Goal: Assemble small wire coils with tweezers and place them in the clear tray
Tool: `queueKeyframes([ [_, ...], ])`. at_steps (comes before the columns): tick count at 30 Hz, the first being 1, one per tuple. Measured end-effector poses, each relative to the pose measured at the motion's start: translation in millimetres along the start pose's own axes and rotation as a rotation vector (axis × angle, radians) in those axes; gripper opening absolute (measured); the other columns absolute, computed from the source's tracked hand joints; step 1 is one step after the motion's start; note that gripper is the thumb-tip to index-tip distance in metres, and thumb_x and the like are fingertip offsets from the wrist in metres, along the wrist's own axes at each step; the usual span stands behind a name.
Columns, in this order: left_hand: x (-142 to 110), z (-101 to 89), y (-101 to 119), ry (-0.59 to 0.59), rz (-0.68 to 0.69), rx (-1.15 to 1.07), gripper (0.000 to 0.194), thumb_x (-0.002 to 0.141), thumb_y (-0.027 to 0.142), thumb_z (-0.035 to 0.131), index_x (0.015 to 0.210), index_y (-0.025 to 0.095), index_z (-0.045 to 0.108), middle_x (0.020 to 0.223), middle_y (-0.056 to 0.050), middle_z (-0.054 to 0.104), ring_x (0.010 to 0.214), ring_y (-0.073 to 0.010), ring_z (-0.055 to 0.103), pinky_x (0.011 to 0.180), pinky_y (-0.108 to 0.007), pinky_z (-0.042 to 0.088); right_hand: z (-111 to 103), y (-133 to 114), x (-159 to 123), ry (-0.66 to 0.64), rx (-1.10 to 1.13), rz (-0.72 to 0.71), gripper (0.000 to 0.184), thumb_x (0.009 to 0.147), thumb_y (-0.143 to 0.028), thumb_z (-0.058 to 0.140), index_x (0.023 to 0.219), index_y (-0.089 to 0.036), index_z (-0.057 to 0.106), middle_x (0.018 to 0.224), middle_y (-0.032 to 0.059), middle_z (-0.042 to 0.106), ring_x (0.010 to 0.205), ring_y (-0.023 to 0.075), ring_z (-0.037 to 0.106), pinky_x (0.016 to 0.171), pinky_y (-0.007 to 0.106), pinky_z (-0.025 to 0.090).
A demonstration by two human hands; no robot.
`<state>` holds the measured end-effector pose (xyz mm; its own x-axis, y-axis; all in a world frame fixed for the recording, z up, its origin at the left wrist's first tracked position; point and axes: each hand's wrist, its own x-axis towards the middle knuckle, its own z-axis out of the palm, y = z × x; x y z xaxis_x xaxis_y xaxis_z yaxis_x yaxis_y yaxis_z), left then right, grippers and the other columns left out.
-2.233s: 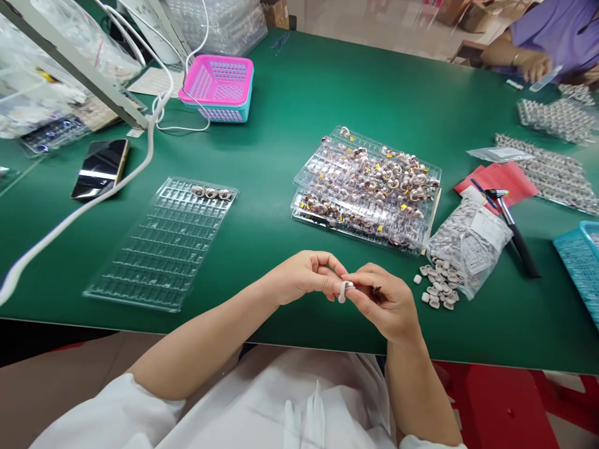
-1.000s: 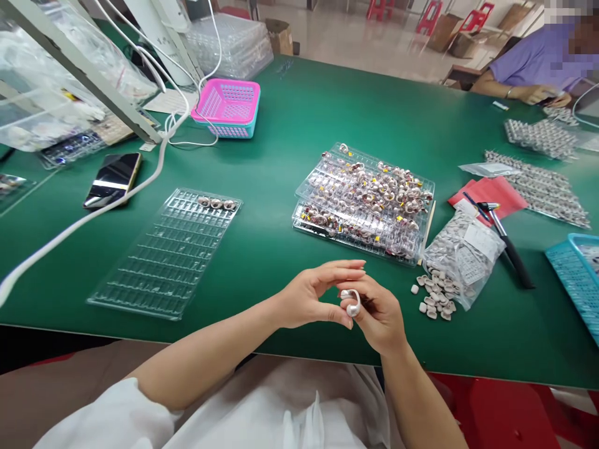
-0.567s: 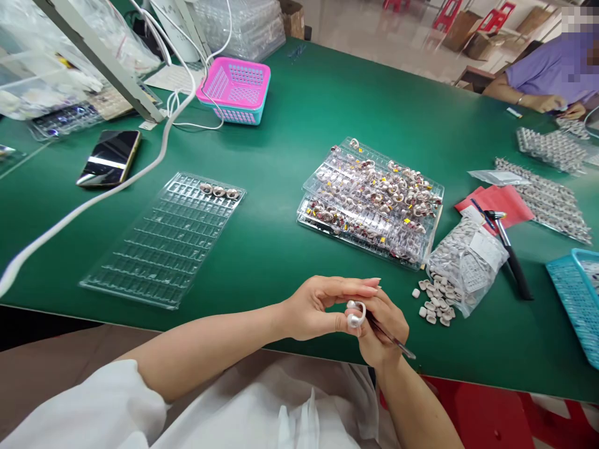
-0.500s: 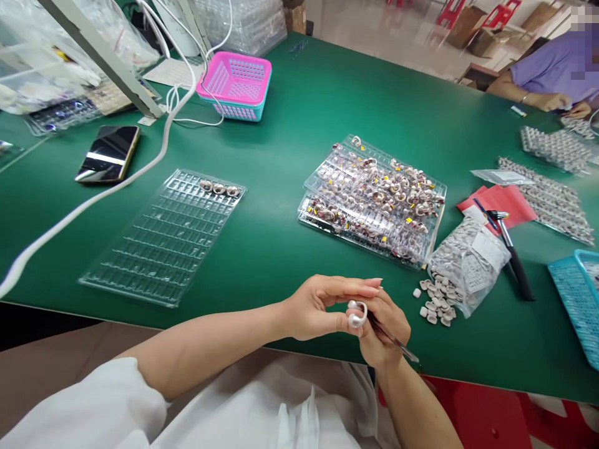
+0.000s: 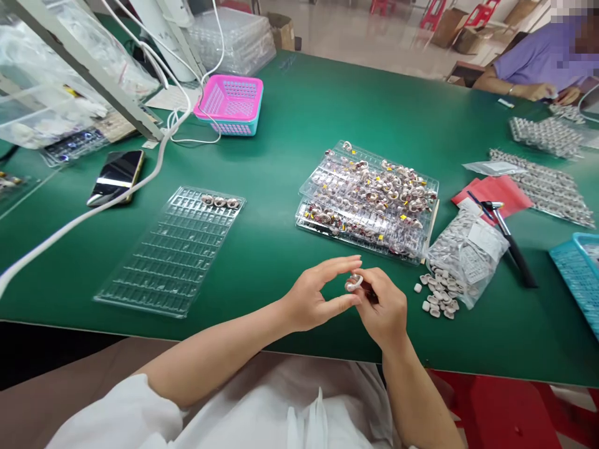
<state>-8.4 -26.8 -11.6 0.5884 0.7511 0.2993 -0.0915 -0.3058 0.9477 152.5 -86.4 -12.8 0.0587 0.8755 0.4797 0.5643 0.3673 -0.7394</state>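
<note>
Pinched in the fingers of my right hand (image 5: 384, 305) is a small white C-shaped ear-clip earphone (image 5: 354, 283). Something dark shows inside that palm, mostly hidden by the fingers. My left hand (image 5: 318, 296) is open beside the earphone, thumb and fingers spread around its left side. Ahead of my hands lie stacked clear trays (image 5: 304, 215) loaded with similar earphone pieces, some with yellow tabs. To the left, a clear compartment tray (image 5: 154, 255) bears three earphone pieces (image 5: 219, 201) in its far row.
Right of my hands are loose beige caps (image 5: 440, 293), a bag of caps (image 5: 468, 249), a black-handled hammer (image 5: 510, 240) and red packets (image 5: 510, 199). A phone (image 5: 116, 174), white cable (image 5: 93, 209) and pink basket (image 5: 229, 115) lie left. Another person (image 5: 538, 68) works far right.
My left hand has drawn its fingers away from the earphone and spread them. The right hand has turned and moved up, and the thin metal tool seen sticking out of it is now hidden.
</note>
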Motion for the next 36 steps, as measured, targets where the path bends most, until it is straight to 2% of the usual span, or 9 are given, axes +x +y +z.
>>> queueKeyframes([
  [3,1.8,-1.1,0.1,0.111,0.097,0.194,0.034,0.079,0.02,0.072,0.112,0.019,0.066,0.111,-0.013,0.066,0.104,-0.0222,0.063,0.091,-0.037,0.053,1.8,3.4,0.2,0.001,-0.076,-0.013,0.021,0.087,-0.015,0.061,0.107,-0.02,0.063,0.084,0.0049,0.067,0.07,0.0144,0.063,0.06,0.025,0.052],
  [6,2.8,-1.0,3.0,0.115,0.062,0.201,0.014,0.084,0.02,0.066,0.098,0.019,0.069,0.089,-0.007,0.065,0.083,-0.0164,0.063,0.076,-0.03,0.054,3.1,4.6,0.3,0.049,-0.185,-0.043,0.021,0.086,-0.016,0.06,0.106,-0.019,0.065,0.082,0.0045,0.067,0.056,0.0107,0.056,0.05,0.023,0.047],
  [9,3.1,-0.6,6.4,0.108,-0.1,0.103,0.012,0.086,0.025,0.065,0.095,0.019,0.069,0.087,-0.007,0.067,0.081,-0.0175,0.064,0.077,-0.03,0.054,3.3,5.8,0.4,0.109,-0.279,-0.119,0.027,0.085,-0.012,0.059,0.11,-0.02,0.064,0.084,0.0055,0.069,0.054,0.0101,0.057,0.049,0.022,0.047],
  [14,6.9,-1.0,8.0,0.088,-0.476,-0.342,0.021,0.084,0.035,0.068,0.091,0.015,0.066,0.084,-0.006,0.072,0.078,-0.0181,0.068,0.075,-0.03,0.056,3.5,7.9,-2.2,0.158,-0.399,-0.202,0.037,0.082,-0.011,0.063,0.118,-0.022,0.062,0.089,0.0058,0.071,0.068,0.0129,0.067,0.056,0.021,0.051],
  [19,12.4,-6.0,3.8,-0.034,-0.744,-0.662,0.026,0.079,0.036,0.073,0.078,0.011,0.063,0.074,-0.004,0.069,0.059,-0.0123,0.063,0.061,-0.028,0.055,2.8,6.4,-5.0,0.109,-0.331,-0.172,0.037,0.084,-0.013,0.063,0.119,-0.021,0.059,0.091,0.0064,0.07,0.074,0.0143,0.067,0.057,0.021,0.052],
  [22,13.5,-8.1,0.7,-0.089,-0.831,-0.738,0.023,0.077,0.03,0.075,0.078,0.011,0.062,0.068,-0.003,0.067,0.056,-0.0115,0.063,0.06,-0.025,0.054,1.0,5.1,-4.5,0.06,-0.282,-0.176,0.033,0.087,-0.016,0.061,0.12,-0.019,0.058,0.092,0.0084,0.069,0.073,0.0149,0.067,0.056,0.022,0.053],
  [27,14.6,-10.0,2.3,-0.103,-0.814,-0.735,0.023,0.08,0.031,0.073,0.084,0.01,0.065,0.071,-0.004,0.064,0.061,-0.0119,0.064,0.063,-0.026,0.056,-0.5,6.7,-3.7,0.019,-0.285,-0.186,0.03,0.091,-0.019,0.058,0.12,-0.016,0.057,0.091,0.0104,0.07,0.075,0.0164,0.067,0.059,0.024,0.053],
  [32,15.2,-14.3,7.7,-0.134,-0.686,-0.669,0.049,0.076,0.028,0.078,0.12,0.017,0.06,0.092,-0.007,0.068,0.081,-0.0166,0.066,0.072,-0.028,0.056,0.8,7.0,-3.4,0.026,-0.323,-0.209,0.025,0.091,-0.022,0.057,0.116,-0.016,0.058,0.086,0.0101,0.07,0.07,0.0174,0.067,0.057,0.025,0.051],
  [36,12.2,-13.8,7.3,-0.168,-0.624,-0.61,0.047,0.076,0.023,0.078,0.12,0.016,0.062,0.092,-0.007,0.069,0.086,-0.0166,0.066,0.078,-0.028,0.054,2.2,5.2,-5.0,0.012,-0.34,-0.246,0.024,0.091,-0.019,0.056,0.114,-0.015,0.058,0.084,0.0101,0.069,0.071,0.0183,0.067,0.058,0.026,0.051],
])
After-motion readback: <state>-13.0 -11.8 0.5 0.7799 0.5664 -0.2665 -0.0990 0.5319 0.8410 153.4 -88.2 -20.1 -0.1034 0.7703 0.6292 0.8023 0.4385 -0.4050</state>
